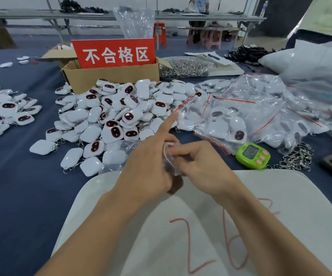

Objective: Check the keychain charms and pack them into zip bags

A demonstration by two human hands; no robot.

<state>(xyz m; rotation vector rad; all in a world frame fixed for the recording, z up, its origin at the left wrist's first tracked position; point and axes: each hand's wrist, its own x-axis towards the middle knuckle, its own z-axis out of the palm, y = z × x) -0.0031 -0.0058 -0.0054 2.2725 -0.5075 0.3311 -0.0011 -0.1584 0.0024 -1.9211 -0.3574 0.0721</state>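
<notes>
Head view: L hand (151, 162) and R hand (199, 166) meet over the white board (280, 196) at the bench (12, 176) front, both clamped on one small clear zip bag (171, 160). L index sticks out straight, other fingers curled; R fingers pinch the bag's edge. Contents unclear. Judged step: opening or sealing the bag. Next move needs a steady pinch along the zip — charm pile (117, 116) lies just behind.
</notes>
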